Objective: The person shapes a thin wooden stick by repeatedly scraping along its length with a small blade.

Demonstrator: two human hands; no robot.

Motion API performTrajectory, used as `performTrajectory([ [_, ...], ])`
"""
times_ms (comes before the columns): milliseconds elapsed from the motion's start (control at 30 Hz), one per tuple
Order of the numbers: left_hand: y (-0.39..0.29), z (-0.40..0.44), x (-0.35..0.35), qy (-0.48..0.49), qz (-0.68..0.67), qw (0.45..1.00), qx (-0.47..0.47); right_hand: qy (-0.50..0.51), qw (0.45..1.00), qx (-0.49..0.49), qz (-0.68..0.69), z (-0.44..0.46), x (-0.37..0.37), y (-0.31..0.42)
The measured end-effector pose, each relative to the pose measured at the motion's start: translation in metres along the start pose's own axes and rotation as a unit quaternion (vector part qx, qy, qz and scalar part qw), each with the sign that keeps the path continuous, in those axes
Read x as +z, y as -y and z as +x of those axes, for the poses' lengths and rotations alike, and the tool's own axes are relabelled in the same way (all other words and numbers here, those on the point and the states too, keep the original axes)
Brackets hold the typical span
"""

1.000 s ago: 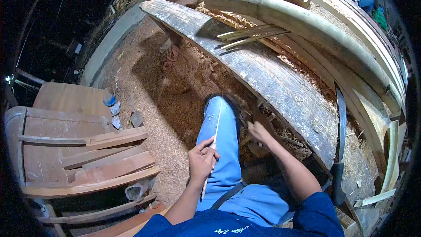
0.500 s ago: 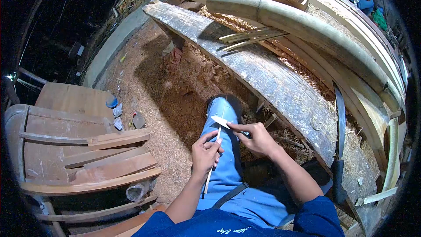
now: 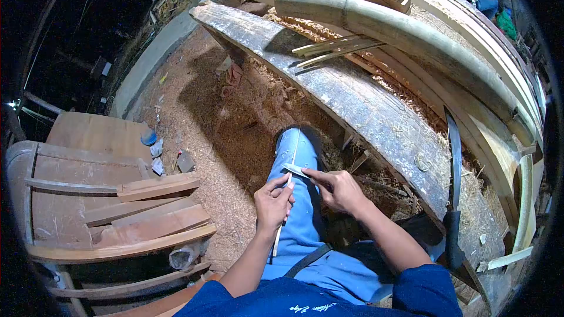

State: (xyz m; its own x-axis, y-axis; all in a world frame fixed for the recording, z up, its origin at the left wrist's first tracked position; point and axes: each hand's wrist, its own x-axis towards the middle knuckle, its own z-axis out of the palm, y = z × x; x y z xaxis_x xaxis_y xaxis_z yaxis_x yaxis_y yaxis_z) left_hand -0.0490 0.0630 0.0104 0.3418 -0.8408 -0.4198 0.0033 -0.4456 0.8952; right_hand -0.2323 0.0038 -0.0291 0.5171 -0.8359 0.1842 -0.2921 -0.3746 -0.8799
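Observation:
A thin pale strip [image 3: 277,240] is pinched in my left hand [image 3: 272,204], above my leg in light blue trousers. Its lower end sticks out below the hand, and a fine length runs up toward my knee. My right hand [image 3: 341,189] is closed on a small knife, index finger stretched along the blade [image 3: 295,169]. The blade lies across the strip just above my left fingertips; its handle is mostly hidden in my palm.
A long worn plank [image 3: 376,105] slants past my right side, bearing thin sticks [image 3: 335,53] and a large knife [image 3: 455,164]. Behind it lies a thick bamboo pole [image 3: 411,32]. Wooden furniture with loose boards [image 3: 153,223] stands left. A person [image 3: 486,3] is partly visible far right.
My right hand has come up from beside the plank to the strip, bringing the knife blade against it. Since half a second ago the blade has tilted and slid slightly down toward my left fingers.

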Motion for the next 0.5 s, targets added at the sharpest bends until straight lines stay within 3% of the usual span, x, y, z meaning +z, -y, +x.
performTrajectory([
  [267, 0.004, -0.002, -0.002, -0.006, -0.018, 1.000, -0.001, 0.037, 0.997, 0.000, -0.072, -0.002, 0.006, -0.012],
  [433, 0.006, -0.004, -0.001, -0.005, -0.018, 1.000, 0.005, 0.007, 0.994, -0.022, -0.107, -0.003, 0.010, -0.019],
  [467, 0.006, -0.009, -0.001, -0.001, -0.010, 1.000, 0.003, 0.021, 0.989, 0.128, 0.074, -0.001, 0.009, -0.024],
  [500, 0.007, -0.013, 0.000, 0.003, -0.001, 1.000, 0.001, 0.033, 0.929, 0.271, 0.251, 0.006, 0.004, -0.025],
])
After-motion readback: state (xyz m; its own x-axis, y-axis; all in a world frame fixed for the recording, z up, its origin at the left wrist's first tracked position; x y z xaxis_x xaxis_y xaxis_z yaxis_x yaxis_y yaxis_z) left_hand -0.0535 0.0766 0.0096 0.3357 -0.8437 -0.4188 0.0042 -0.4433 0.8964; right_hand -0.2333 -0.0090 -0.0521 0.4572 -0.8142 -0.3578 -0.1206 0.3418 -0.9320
